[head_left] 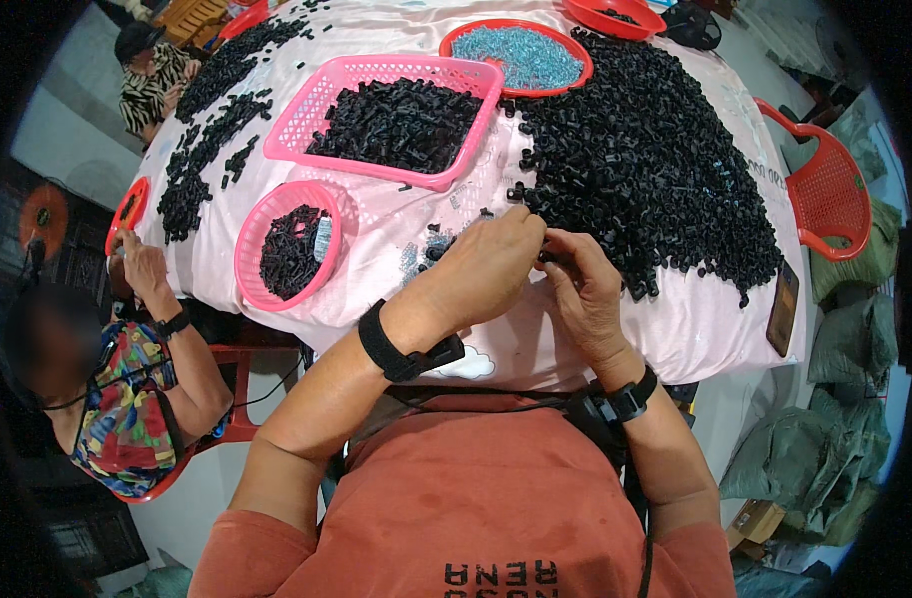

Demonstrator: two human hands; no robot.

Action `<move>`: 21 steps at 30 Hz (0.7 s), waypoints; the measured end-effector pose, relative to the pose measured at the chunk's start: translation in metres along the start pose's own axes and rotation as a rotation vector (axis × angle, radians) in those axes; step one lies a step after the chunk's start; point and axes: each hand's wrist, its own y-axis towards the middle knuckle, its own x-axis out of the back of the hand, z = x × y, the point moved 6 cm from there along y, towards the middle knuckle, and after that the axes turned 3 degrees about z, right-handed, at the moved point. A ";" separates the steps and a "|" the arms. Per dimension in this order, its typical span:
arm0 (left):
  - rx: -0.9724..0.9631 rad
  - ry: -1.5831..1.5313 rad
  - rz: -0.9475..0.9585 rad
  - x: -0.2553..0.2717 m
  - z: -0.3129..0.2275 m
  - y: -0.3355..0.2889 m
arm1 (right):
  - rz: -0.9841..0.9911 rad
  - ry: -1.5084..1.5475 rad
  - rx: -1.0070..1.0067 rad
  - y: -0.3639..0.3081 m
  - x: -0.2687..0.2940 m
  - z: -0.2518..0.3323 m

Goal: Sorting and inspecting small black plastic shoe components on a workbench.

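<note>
Both my hands meet over the near middle of the table, at the lower left edge of a big pile of small black plastic parts [635, 149]. My left hand [491, 257] is closed, its fingertips bent together beside the right ones; what it grips is hidden behind the hand. My right hand [587, 284] pinches a small black plastic part [546, 256] between thumb and fingers. Under and left of my left wrist lie a few loose black parts and small silvery pieces [411, 263] on the cloth.
A pink rectangular basket [446, 180] and a round pink basket [245, 254] hold black pieces. Clear bluish pieces fill a red tray [583, 52]. A phone-like slab [782, 309] lies at the right edge, near a red chair [834, 189]. Two people work at the left.
</note>
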 end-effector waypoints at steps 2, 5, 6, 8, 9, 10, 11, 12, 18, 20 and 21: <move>-0.045 0.005 -0.004 0.002 -0.003 0.001 | -0.010 0.088 -0.042 0.000 -0.001 0.000; -0.074 -0.019 -0.027 0.003 -0.003 0.002 | -0.016 0.150 -0.113 -0.001 -0.002 -0.005; -0.076 -0.019 -0.026 0.002 -0.003 0.004 | -0.018 0.149 -0.114 -0.002 -0.001 -0.006; 0.015 -0.097 -0.026 0.000 0.003 0.008 | -0.002 0.166 -0.156 -0.004 -0.001 -0.015; 0.015 -0.097 -0.026 -0.001 0.003 0.009 | -0.003 0.166 -0.156 -0.004 -0.001 -0.017; 0.018 -0.137 -0.054 0.001 0.003 0.010 | -0.010 0.190 -0.145 -0.003 -0.002 -0.018; 0.022 -0.177 -0.082 0.002 0.003 0.010 | -0.016 0.214 -0.133 -0.003 -0.002 -0.018; 0.021 -0.177 -0.081 0.004 0.002 0.010 | -0.017 0.214 -0.134 -0.004 -0.001 -0.020; 0.064 -0.209 -0.134 0.008 0.004 0.011 | 0.027 0.278 -0.224 -0.004 -0.002 -0.020; 0.055 -0.217 -0.147 0.008 0.003 0.013 | 0.029 0.320 -0.209 -0.004 -0.002 -0.018; 0.053 -0.217 -0.146 0.007 0.002 0.013 | 0.027 0.319 -0.210 -0.004 -0.002 -0.019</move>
